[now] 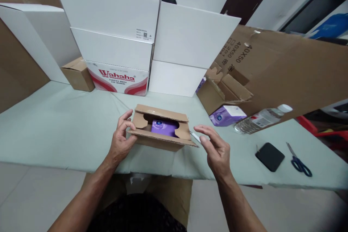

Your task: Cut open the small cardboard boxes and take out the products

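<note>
The small carton sat on the bench directly in front of the person, its flaps raised so that a purple pack showed inside it. At the carton's left end, the left hand pinched the near flap's corner between thumb and fingers, probably to steady the cardboard. Off the carton's right end, the right hand pinched a slim white tool, perhaps a cutter, in a hold that seemed to leave its tip free; whether that tip touched the carton was hard to tell. Beyond the carton and to its right stood a larger carton with lifted flaps, another pack just beside it, then a water bottle. Well to the carton's right lay a black pad and scissors, apparently set aside within reach. Behind the carton, the Wahaha box and plain white boxes rose like a wall, possibly as a screen. The carton was brown corrugated cardboard with ridged edges, its 2 end flaps cut in rounded curves. The purple pack looked smooth, with a round dark badge. The bottle was clear, with a white cap; the pad was flat and round-cornered; the bench wore a pale green, faintly creased covering.
</note>
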{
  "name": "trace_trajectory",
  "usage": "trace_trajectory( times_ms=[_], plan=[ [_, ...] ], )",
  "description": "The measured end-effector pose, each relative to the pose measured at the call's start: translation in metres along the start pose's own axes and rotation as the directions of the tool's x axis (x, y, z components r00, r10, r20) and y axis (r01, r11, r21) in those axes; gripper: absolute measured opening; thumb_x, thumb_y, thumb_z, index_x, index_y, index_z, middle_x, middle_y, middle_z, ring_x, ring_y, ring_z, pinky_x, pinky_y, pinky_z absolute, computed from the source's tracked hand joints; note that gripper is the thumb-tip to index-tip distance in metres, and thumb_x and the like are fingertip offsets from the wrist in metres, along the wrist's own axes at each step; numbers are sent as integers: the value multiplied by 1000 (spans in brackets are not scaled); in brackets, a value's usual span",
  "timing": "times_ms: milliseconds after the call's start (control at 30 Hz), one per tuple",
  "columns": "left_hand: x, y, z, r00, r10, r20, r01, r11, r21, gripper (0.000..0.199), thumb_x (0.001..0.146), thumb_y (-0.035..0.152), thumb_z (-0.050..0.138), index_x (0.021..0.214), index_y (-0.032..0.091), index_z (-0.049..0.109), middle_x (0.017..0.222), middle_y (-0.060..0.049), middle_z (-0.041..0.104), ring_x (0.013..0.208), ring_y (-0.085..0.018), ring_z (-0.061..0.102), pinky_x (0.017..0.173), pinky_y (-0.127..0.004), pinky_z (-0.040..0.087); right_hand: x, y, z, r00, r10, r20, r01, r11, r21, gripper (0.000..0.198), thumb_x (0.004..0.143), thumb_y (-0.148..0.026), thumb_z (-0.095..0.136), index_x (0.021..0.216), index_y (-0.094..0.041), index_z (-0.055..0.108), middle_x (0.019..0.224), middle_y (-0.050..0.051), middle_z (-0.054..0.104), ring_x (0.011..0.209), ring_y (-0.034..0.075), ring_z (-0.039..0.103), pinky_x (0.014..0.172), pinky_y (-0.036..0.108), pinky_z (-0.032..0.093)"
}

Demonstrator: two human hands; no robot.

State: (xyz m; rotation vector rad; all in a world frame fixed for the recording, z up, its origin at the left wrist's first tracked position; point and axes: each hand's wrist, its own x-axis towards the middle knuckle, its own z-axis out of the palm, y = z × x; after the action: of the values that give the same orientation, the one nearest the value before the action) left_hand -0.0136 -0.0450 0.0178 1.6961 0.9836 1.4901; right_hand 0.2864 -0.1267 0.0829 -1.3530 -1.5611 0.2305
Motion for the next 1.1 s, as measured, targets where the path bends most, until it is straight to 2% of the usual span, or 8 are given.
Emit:
trace_trajectory(
  times_ms=[100,200,333,467,700,833,1000,1100],
  plan=[
    [-4,-3,-2,995,95,6,-95,995,42,16,82,17,69,84,23,55,157,-16,49,148,-31,49,119,-55,43,3,-6,-2,999,-47,3,47,998,37,16,98,-29,63,95,-25,78,103,7,78,99,22,73,92,39,57],
    [-10,-6,-1,991,135,-24,-133,989,68,16,82,12,67,85,23,57,155,-15,50,145,-29,52,116,-53,46,16,-8,-1,985,-67,157,83,992,-98,18,96,-31,64,93,-26,81,105,7,78,100,25,72,95,44,56],
    [-16,-4,4,987,146,-61,-140,986,90,18,81,8,66,86,23,57,153,-14,51,142,-29,55,114,-52,48,35,-14,14,941,38,338,113,903,-415,25,94,-38,64,103,-25,83,139,15,67,126,36,63,106,59,50],
    [-22,4,8,990,135,-43,-131,986,101,16,84,9,65,86,23,57,153,-15,49,143,-31,54,112,-52,50,49,-19,31,882,174,438,135,796,-590,36,91,-37,67,120,-18,79,159,22,49,142,41,51,113,59,45],
    [-24,9,4,995,96,12,-97,992,85,15,83,9,64,85,22,57,154,-16,48,136,-31,60,107,-48,54,72,-26,39,906,169,388,137,751,-646,51,98,-47,56,139,-19,64,165,22,39,141,41,50,110,58,46],
    [-21,12,0,996,39,75,-42,999,35,11,84,13,64,84,21,57,156,-17,46,130,-28,64,104,-45,54,88,-25,50,896,246,369,120,666,-736,57,95,-48,63,144,-20,60,171,23,26,151,46,34,110,62,42],
    [-12,15,-16,978,-89,188,95,995,-20,9,82,15,56,84,20,64,160,-18,47,141,-32,56,116,-54,43,99,-17,58,782,350,516,166,681,-714,63,93,-40,65,150,-16,51,152,22,51,132,41,54,106,53,46],
    [0,18,-32,941,-189,282,218,973,-78,23,72,12,53,85,21,70,157,-13,54,149,-33,48,122,-56,35,100,-13,57,777,337,532,166,705,-690,59,92,-29,61,148,-16,51,149,20,54,125,36,60,104,46,47]
  ],
)
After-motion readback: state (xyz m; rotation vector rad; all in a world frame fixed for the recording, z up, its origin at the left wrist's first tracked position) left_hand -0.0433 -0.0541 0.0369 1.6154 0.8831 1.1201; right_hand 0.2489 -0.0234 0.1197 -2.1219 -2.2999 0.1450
